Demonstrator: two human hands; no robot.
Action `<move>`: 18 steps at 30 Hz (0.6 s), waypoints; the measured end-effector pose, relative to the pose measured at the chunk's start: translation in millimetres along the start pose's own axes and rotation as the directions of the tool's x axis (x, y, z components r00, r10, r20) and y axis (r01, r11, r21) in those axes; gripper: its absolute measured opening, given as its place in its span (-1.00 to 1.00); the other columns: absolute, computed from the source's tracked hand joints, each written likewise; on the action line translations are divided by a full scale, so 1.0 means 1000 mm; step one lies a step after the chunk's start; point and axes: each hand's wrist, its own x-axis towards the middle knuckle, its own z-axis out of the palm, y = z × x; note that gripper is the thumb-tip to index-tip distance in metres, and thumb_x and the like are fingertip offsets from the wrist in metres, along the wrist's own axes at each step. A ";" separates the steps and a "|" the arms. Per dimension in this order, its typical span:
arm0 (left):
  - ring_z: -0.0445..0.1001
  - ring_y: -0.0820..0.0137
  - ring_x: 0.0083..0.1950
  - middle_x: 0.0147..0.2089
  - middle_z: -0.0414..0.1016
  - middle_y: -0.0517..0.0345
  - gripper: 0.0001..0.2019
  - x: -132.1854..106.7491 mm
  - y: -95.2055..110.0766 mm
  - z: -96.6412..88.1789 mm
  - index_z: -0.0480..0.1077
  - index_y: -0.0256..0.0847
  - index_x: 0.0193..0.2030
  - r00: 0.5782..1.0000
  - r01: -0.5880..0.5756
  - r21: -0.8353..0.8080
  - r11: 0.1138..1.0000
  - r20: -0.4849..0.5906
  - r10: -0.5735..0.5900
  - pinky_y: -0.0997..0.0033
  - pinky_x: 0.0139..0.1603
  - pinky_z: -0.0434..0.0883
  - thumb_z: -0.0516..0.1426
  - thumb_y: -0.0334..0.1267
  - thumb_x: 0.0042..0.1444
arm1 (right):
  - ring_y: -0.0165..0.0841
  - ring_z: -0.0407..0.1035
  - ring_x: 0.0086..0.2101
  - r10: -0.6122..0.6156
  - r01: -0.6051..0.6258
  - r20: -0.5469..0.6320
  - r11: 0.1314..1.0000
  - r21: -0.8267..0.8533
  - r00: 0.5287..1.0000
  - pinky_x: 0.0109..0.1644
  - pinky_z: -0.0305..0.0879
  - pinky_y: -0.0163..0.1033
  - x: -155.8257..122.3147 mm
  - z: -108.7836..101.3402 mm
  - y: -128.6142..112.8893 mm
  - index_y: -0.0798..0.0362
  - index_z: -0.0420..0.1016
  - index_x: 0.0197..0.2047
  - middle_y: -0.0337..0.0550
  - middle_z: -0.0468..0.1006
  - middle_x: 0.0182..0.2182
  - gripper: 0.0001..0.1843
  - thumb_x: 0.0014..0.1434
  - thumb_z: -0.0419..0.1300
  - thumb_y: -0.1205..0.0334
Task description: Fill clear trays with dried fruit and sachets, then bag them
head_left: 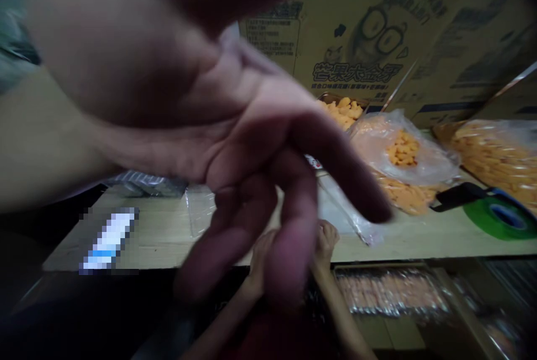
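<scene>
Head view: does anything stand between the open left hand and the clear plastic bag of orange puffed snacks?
Nothing visible does: the blurred open left hand is raised near the camera, its fingertips pointing at the clear plastic bag of orange puffed snacks.

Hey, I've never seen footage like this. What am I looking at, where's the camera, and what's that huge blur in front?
This picture comes from a camera worn on a person's head, looking forward and down. There's no machine, only bare hands. The huge blur is an open hand very close to the lens, holding nothing. Beyond it, two smaller hands rise from below the table edge; I cannot tell whose they are. On the wooden table lie a clear plastic bag of orange pieces, a roll of green tape and a pixelated object. A printed cardboard carton stands behind them.
</scene>
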 end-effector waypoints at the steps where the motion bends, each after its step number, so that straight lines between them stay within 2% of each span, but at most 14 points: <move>1: 0.49 0.32 -0.04 -0.01 0.49 0.00 -0.81 -0.001 -0.003 0.001 0.44 -0.20 0.01 1.000 0.001 0.000 1.000 -0.003 -0.001 0.21 0.01 0.51 0.08 -0.22 0.37 | -0.24 0.42 -0.05 -0.007 0.007 -0.005 1.000 0.004 1.000 0.10 0.33 0.03 -0.004 0.004 0.003 0.05 0.51 -0.02 -0.07 0.51 -0.08 -0.81 0.38 0.12 0.24; 3: 0.48 0.31 -0.07 -0.10 0.49 0.02 -0.84 -0.004 -0.008 0.004 0.44 -0.19 -0.07 1.000 0.000 0.003 1.000 -0.003 0.000 0.23 -0.01 0.49 0.02 -0.33 0.38 | -0.23 0.40 -0.06 -0.019 0.020 -0.012 1.000 0.018 1.000 0.10 0.25 0.04 -0.010 0.011 0.008 0.02 0.53 -0.05 -0.08 0.52 -0.14 -0.77 0.35 0.07 0.35; 6: 0.46 0.28 -0.08 -0.13 0.48 0.02 -0.82 -0.007 -0.014 0.007 0.42 -0.18 -0.08 1.000 -0.004 0.028 1.000 0.010 0.004 0.22 -0.02 0.47 0.00 -0.39 0.36 | -0.24 0.37 -0.05 -0.027 0.027 -0.020 0.999 0.045 0.999 0.10 0.18 0.01 -0.015 0.017 0.011 0.01 0.53 -0.03 -0.09 0.52 -0.15 -0.73 0.31 0.06 0.39; 13: 0.45 0.28 -0.06 -0.13 0.48 0.00 -0.79 -0.008 -0.009 0.005 0.43 -0.22 -0.06 0.999 -0.001 0.063 0.998 0.050 -0.002 0.23 0.01 0.43 -0.03 -0.36 0.39 | -0.19 0.35 -0.03 -0.018 0.019 -0.029 0.998 0.053 0.999 0.14 0.14 0.03 -0.017 0.013 0.015 0.04 0.55 -0.07 -0.04 0.53 -0.14 -0.78 0.30 0.11 0.29; 18: 0.44 0.27 -0.05 -0.13 0.48 0.00 -0.79 -0.009 -0.008 0.004 0.43 -0.22 -0.07 0.998 0.015 0.064 0.998 0.061 -0.019 0.22 -0.01 0.43 -0.03 -0.36 0.38 | -0.18 0.34 -0.02 -0.011 0.010 0.016 0.997 0.074 1.000 0.14 0.14 0.03 -0.018 0.012 0.016 0.04 0.56 -0.06 -0.03 0.53 -0.12 -0.77 0.30 0.10 0.29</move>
